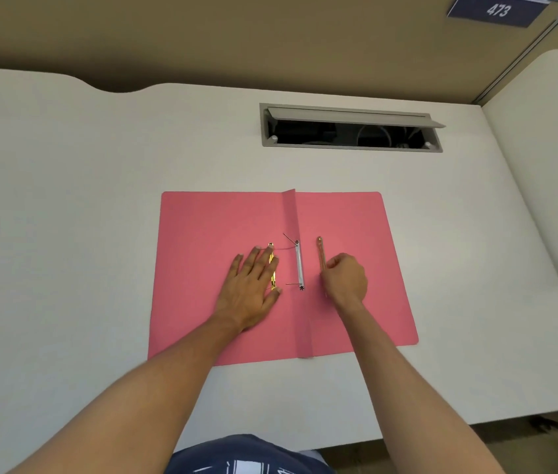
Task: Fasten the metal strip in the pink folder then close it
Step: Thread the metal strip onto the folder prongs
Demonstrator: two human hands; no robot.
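Nearest the camera, dark blue clothing with white markings shows at the bottom edge, with both bare forearms extending forward over the white tabletop. The pink folder lies open and flat on the tabletop, its raised centre fold running between the two hands. The left hand rests palm down on the left leaf, its grip spread apart and flat, fingers lying over a gold metal strip whose upper end shows just beyond the fingertips. Just right of that hand, beside the fold, sits a white fastener bar with thin prongs pointing left toward the fingers. The right hand sits on the right leaf, its grip curled together around the lower end of a second gold metal strip, which extends away from the knuckles. Beyond both hands, well apart from the folder, a grey cable hatch stands open in the tabletop. A tan partition wall rises behind, bearing a dark sign reading 473 at upper right.
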